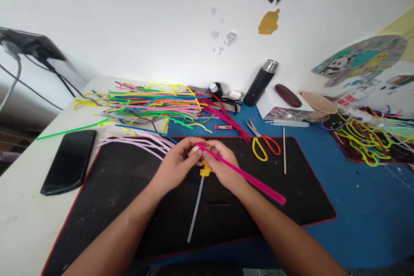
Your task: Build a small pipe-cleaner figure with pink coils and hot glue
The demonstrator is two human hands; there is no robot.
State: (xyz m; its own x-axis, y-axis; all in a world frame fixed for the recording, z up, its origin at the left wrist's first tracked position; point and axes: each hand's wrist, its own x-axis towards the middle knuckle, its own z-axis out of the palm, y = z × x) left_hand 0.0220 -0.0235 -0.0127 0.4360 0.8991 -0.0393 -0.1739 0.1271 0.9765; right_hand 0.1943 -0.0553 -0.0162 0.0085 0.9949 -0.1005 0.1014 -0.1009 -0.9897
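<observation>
Over the black mat [129, 207], my left hand [176, 161] and my right hand [223, 161] meet with fingers pinched. Between them runs a bright pink pipe cleaner [246, 177], slanting down to the right over my right wrist. Its upper end sits at a small pale ball [194, 151] in my left fingers. Under my right hand lies a yellow glue gun [205, 170], with a clear glue stick [196, 215] sticking out toward me.
A heap of coloured pipe cleaners [152, 103] lies behind the mat. A black phone [69, 161] rests at left. Yellow and red scissors [263, 142], a wooden stick [284, 155], a black flask [260, 83], a paper bowl [318, 104] and more pipe cleaners [365, 138] are at right.
</observation>
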